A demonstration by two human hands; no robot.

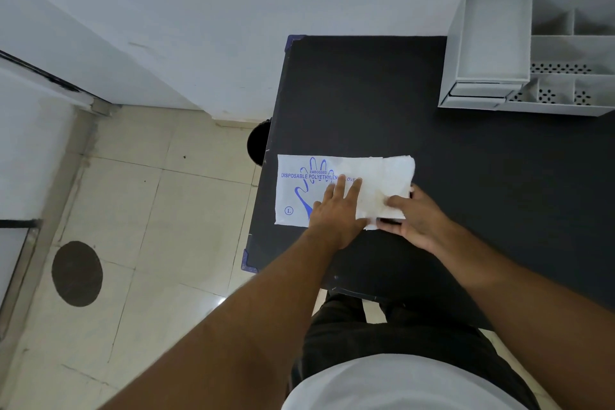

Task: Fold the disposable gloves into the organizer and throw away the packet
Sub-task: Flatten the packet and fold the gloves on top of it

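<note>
The grip of the right hand (417,218) is closed on the near right edge of the stack of thin, translucent white plastic gloves (382,186): the thumb lies on top and the curled fingers tuck beneath, where they are hidden, so how far they reach under cannot be told. The left hand (336,213) grips nothing; it lies flat, palm down, fingers straight and close together, pressing where the stack meets the flat white packet printed with a blue hand outline and blue lettering (306,191). Its fingertips cover part of the lettering, so the last word reads only in fragments.

The gloves lie on the right end of the packet and reach past it to the right; whether part of them is inside it is hard to make out. Both rest on the matte black counter (366,103), near its left edge, close to the person. Both bare forearms reach in from the bottom of the view, the left crossing over the counter's near left corner.

At the far right corner of the counter, well apart from the hands, stands a pale grey organizer with several open compartments and perforated panels (492,43); its right side is cut off by the frame. A dark round bin (259,143) shows only as a sliver behind the counter's left edge, on the cream tiled floor (133,193).
</note>
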